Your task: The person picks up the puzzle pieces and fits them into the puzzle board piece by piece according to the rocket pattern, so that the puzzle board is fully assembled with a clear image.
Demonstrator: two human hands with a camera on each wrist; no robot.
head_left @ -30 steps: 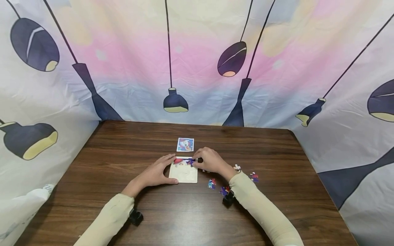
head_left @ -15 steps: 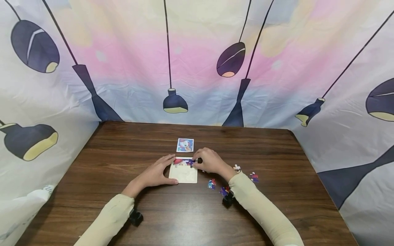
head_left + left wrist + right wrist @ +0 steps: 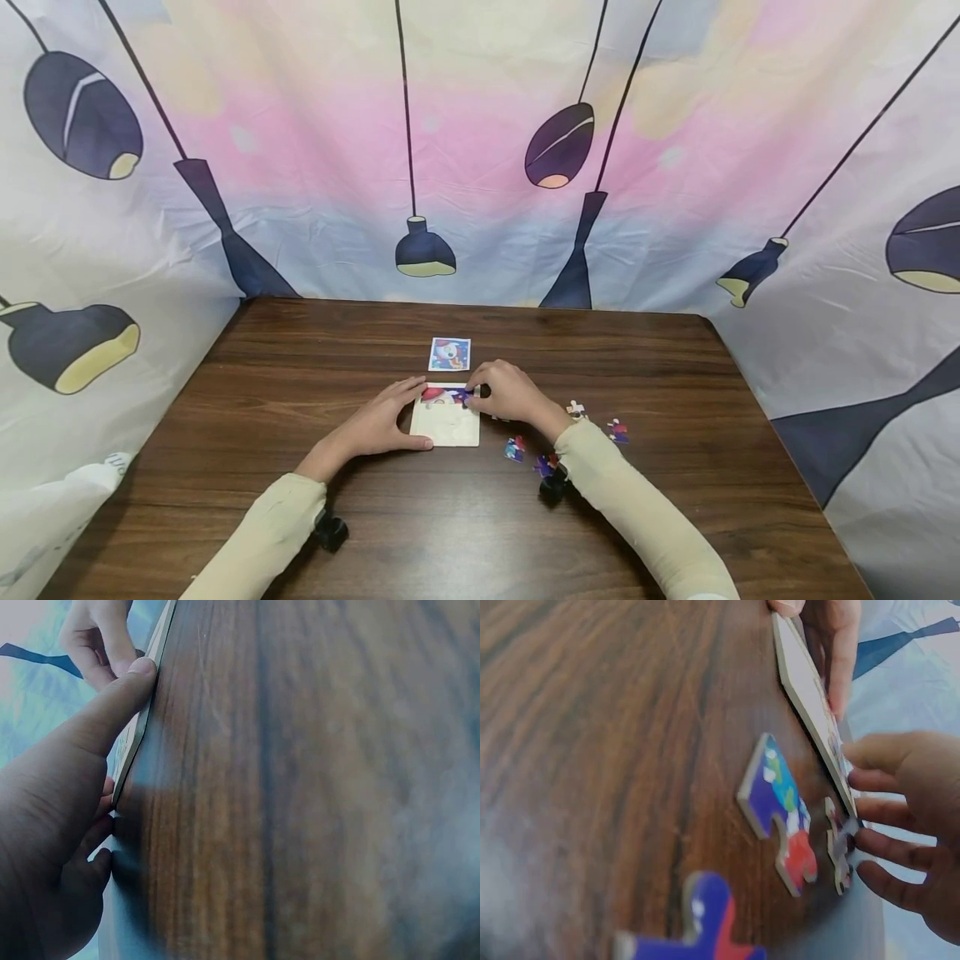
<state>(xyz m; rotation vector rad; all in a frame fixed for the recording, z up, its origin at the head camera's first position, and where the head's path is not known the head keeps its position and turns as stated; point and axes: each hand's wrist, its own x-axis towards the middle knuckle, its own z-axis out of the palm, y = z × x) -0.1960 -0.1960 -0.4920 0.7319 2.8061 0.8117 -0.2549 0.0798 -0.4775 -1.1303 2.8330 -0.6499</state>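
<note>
A pale jigsaw tray (image 3: pixel 453 427) lies on the table, its far row showing joined red, white and purple pieces. My left hand (image 3: pixel 377 422) holds the tray at its left side, thumb on the near edge and fingers by the far left corner. At the far right corner my right hand (image 3: pixel 513 395) pinches a purple puzzle piece (image 3: pixel 467 396) against the tray; the fingers partly hide it. In the right wrist view, a loose blue-and-red puzzle piece (image 3: pixel 784 791) lies beside the tray, and another piece sits under the right fingertips.
A small picture card (image 3: pixel 450 354) of a cartoon figure in a red hat lies behind the tray. Right of the tray are loose pieces: a blue-red one (image 3: pixel 515 448), a purple one (image 3: pixel 544 467), a white one (image 3: pixel 575 408) and a red-purple one (image 3: pixel 618 431). Patterned cloth surrounds the table.
Both hands stay almost where they were on the tray. The right fingers shift only slightly over the purple piece, and the whole view drifts a little.
</note>
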